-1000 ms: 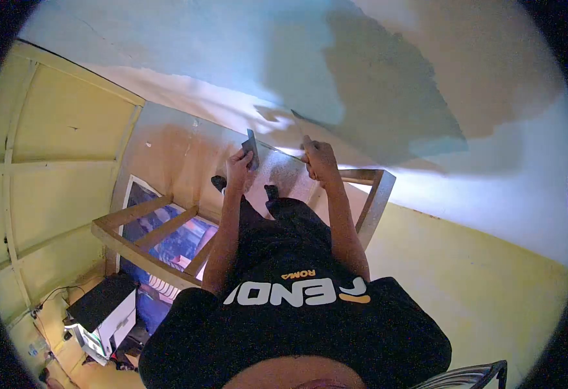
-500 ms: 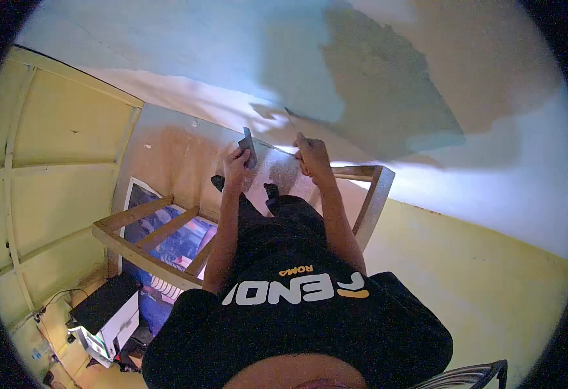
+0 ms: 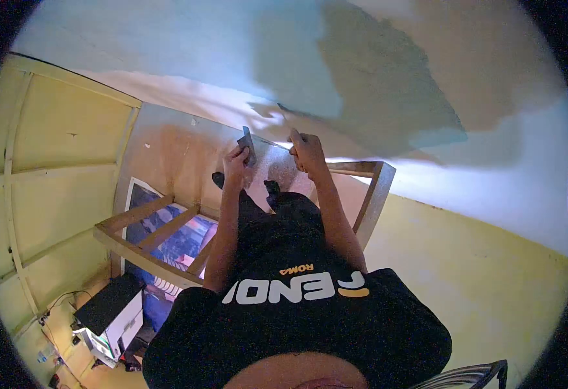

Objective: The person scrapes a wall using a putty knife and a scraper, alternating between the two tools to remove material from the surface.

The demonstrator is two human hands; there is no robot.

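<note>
My left hand (image 3: 235, 162) is closed on a flat grey scraper (image 3: 247, 146), held upright just below the wall's lit edge. To its right, my right hand (image 3: 307, 153) grips a thin putty knife (image 3: 284, 115), seen nearly edge-on. The knife's far end is at or close to the painted wall (image 3: 362, 71); contact is hard to tell. Shadows of the hands and tools fall across this pale blue and white wall. A gap separates the two hands.
A wooden frame with crossbars (image 3: 148, 259) surrounds my legs, its right side (image 3: 375, 201) near my right forearm. Below left are a poster (image 3: 167, 227) and a black-and-white machine (image 3: 112, 318) with cables. Yellow panels (image 3: 70, 123) line the left; a wire rack (image 3: 472, 376) is lower right.
My right hand has shifted slightly left and up, and the putty knife's tip has moved left along the wall. My left hand has barely moved.
</note>
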